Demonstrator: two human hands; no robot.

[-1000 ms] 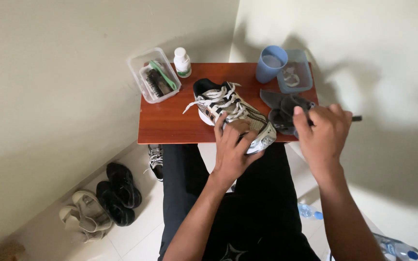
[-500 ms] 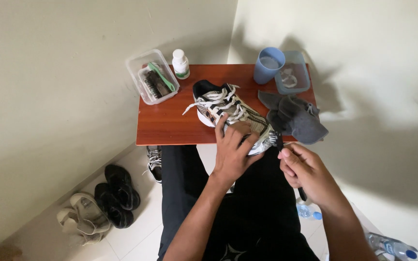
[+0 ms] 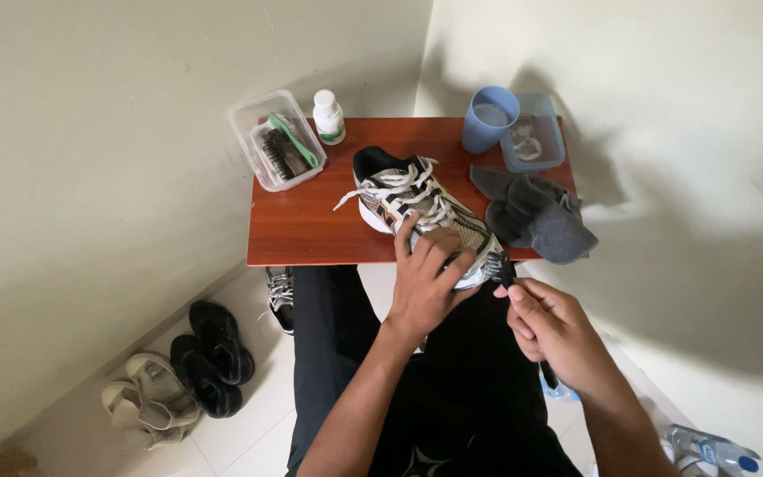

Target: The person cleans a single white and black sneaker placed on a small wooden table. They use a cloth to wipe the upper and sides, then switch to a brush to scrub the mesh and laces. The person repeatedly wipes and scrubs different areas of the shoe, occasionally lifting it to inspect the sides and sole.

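**Shoe held steady on the table edge, brush at its toe**

A pale sneaker (image 3: pixel 421 212) with white laces lies on a small red-brown table (image 3: pixel 311 225), its toe reaching over the near edge toward the seated person. The left hand (image 3: pixel 426 283) lies on top of the front part of the shoe, fingers spread and pressing down, which looks meant to keep it from sliding. The right hand (image 3: pixel 554 331) is closed around a dark brush (image 3: pixel 505 269), thumb and fingers pinching the handle, with the bristle end touching the shoe's toe just beside the left fingertips. The toe hanging off the edge gives the brush room to reach its side and sole.

Other things sit well back, out of the hands' way: a clear plastic box (image 3: pixel 275 141) holding brushes, one with a green handle, at the far left corner; a small white bottle (image 3: pixel 328 117) just beside it; a blue cup (image 3: pixel 489 119) touching a clear tray (image 3: pixel 536 141) at the far right. A grey cloth (image 3: pixel 536 221) lies crumpled to the right of the shoe, near the brush hand. On the floor to the left rest black shoes (image 3: pixel 214 358) and beige sandals (image 3: pixel 147 402).
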